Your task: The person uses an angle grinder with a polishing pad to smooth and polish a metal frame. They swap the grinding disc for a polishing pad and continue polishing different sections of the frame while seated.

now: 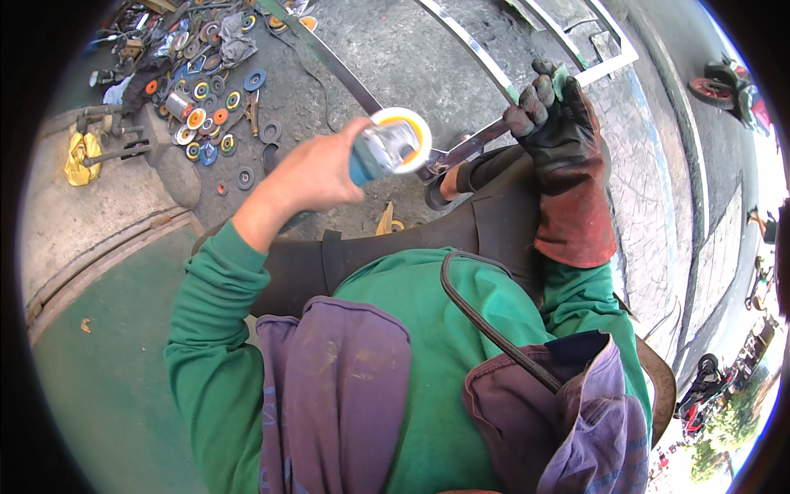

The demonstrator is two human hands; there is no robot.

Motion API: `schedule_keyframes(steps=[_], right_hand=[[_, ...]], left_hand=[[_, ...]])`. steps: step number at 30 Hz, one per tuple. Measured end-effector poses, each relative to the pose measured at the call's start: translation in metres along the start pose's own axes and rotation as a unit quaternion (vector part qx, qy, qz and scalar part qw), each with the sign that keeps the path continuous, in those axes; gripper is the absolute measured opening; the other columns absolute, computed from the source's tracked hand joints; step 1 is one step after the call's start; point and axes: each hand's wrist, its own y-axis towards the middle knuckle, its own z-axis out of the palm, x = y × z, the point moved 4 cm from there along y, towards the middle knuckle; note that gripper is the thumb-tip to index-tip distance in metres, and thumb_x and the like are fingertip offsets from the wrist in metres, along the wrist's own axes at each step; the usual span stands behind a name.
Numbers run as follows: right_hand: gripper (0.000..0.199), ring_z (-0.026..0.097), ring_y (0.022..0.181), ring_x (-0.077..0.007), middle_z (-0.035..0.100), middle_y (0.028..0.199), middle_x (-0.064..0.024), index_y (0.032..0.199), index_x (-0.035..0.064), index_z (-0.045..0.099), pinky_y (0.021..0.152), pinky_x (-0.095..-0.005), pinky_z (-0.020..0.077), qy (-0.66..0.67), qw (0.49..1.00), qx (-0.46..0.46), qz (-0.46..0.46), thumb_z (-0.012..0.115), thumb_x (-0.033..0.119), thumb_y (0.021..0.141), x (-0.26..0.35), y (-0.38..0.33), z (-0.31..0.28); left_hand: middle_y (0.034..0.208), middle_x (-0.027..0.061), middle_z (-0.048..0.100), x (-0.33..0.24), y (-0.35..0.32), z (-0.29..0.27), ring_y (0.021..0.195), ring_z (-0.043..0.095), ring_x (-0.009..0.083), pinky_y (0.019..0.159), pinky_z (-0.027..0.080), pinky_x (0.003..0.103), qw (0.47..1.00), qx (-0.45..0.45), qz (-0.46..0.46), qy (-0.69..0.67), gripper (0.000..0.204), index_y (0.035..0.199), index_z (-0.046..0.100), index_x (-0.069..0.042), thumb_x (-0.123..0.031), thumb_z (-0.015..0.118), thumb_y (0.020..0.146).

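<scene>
My left hand (317,171), bare, is wrapped around the body of a teal angle grinder (364,165) with a silver head. Its round disc, white at the rim and yellow-orange inside, faces the metal bars and looks blurred. On my right hand (563,136) is a black and red leather work glove with worn grey fingertips. Those gloved fingers curl around one bar of a welded metal frame (473,145), hiding part of it. The frame's long bars stretch away from me, and one corner is pale. Whether the disc touches a bar, I cannot tell.
Several grinding discs (196,118) lie scattered on the concrete floor at the far left, beside grey cloth (237,43). A yellow bag (82,158) sits near a metal vise-like fixture. A dark cord (319,82) crosses the floor. Motorbikes (713,92) stand at the far right.
</scene>
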Motion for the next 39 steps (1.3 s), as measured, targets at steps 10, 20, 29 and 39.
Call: schedule_keyframes(steps=[10, 20, 29, 39], right_hand=[[0.050, 0.051, 0.140, -0.0434, 0.060, 0.144, -0.0212, 0.145, 0.0031, 0.055, 0.113, -0.0707, 0.0450, -0.074, 0.961, -0.219, -0.151, 0.051, 0.037, 0.109, 0.016, 0.010, -0.021], [0.051, 0.051, 0.139, -0.0486, 0.056, 0.146, -0.0255, 0.145, -0.0020, 0.052, 0.116, -0.0730, 0.0419, -0.017, 0.955, -0.232, -0.181, 0.047, 0.032, 0.108, 0.016, 0.010, -0.025], [0.043, 0.060, 0.118, -0.0432, 0.062, 0.118, -0.0223, 0.131, -0.0025, 0.058, 0.108, -0.0646, 0.0478, 0.015, 0.952, -0.259, -0.163, 0.057, 0.027, 0.099, 0.013, 0.016, -0.022], [0.050, 0.057, 0.132, -0.0473, 0.062, 0.140, -0.0248, 0.144, -0.0011, 0.057, 0.112, -0.0718, 0.0479, -0.018, 0.941, -0.296, -0.164, 0.057, 0.028, 0.104, 0.013, 0.017, -0.035]], left_hand=[[0.105, 0.0268, 0.074, -0.024, 0.008, 0.004, 0.101, 0.071, 0.0488, 0.088, 0.057, 0.053, 0.998, 0.009, 0.038, 0.047, 0.095, 0.154, 0.042, -0.011, -0.011, 0.080, 0.067], [0.118, 0.0170, 0.072, 0.080, 0.032, -0.039, 0.111, 0.071, 0.0293, 0.100, 0.054, 0.040, 0.978, -0.162, -0.017, -0.133, 0.090, 0.150, 0.048, -0.006, -0.012, 0.085, 0.068], [0.118, 0.0272, 0.074, 0.041, 0.020, -0.023, 0.111, 0.074, 0.0422, 0.097, 0.059, 0.045, 0.991, -0.112, -0.029, -0.074, 0.095, 0.153, 0.045, -0.007, -0.020, 0.085, 0.068], [0.118, 0.0207, 0.075, 0.096, 0.049, -0.052, 0.111, 0.073, 0.0316, 0.099, 0.057, 0.039, 0.977, -0.157, -0.029, -0.141, 0.098, 0.152, 0.046, -0.003, -0.019, 0.088, 0.065]])
